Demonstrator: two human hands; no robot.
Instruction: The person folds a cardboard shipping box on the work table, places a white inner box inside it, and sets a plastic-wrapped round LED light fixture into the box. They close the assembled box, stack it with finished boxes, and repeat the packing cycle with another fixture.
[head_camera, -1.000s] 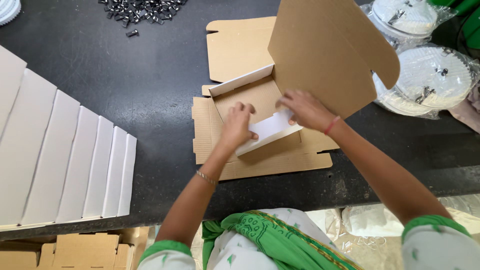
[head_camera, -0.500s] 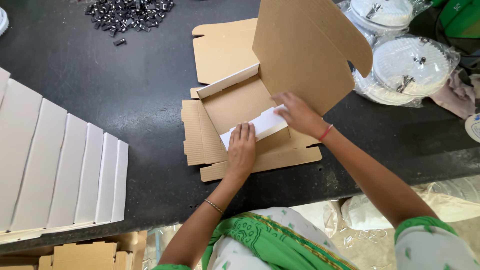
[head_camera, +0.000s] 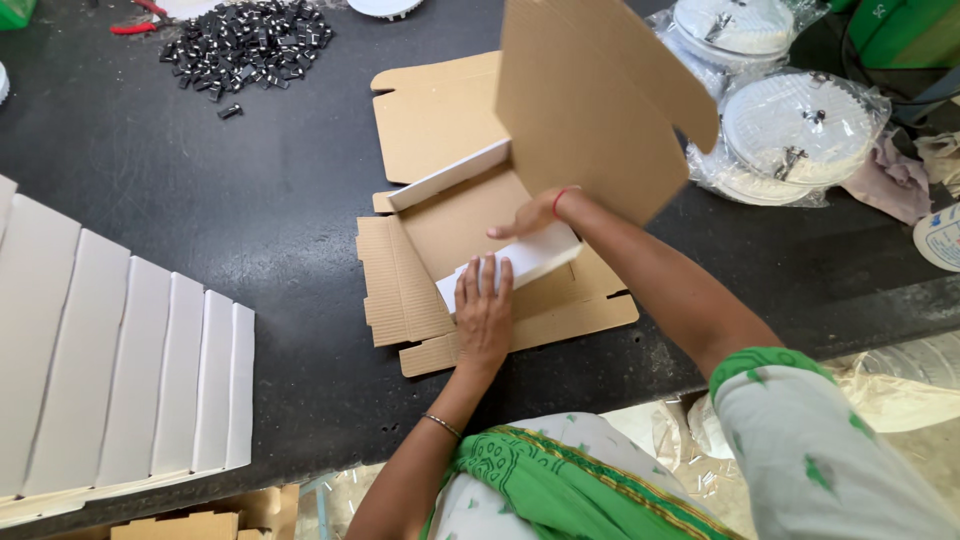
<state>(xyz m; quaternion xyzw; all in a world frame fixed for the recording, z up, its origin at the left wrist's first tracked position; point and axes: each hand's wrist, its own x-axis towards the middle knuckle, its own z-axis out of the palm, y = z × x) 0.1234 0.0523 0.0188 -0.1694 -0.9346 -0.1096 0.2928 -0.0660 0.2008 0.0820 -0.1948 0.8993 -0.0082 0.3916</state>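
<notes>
Pressing flat, the left hand pins the near white flap of a light, stiff box; the right hand, fingers straight, holds nothing, pushing inside the fold.

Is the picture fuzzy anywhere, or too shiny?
Head view: mostly sharp; the left hand and right hand on the cardboard box are clear. Plastic bags show some glare. Soft shadows fall on the dark table.
</notes>
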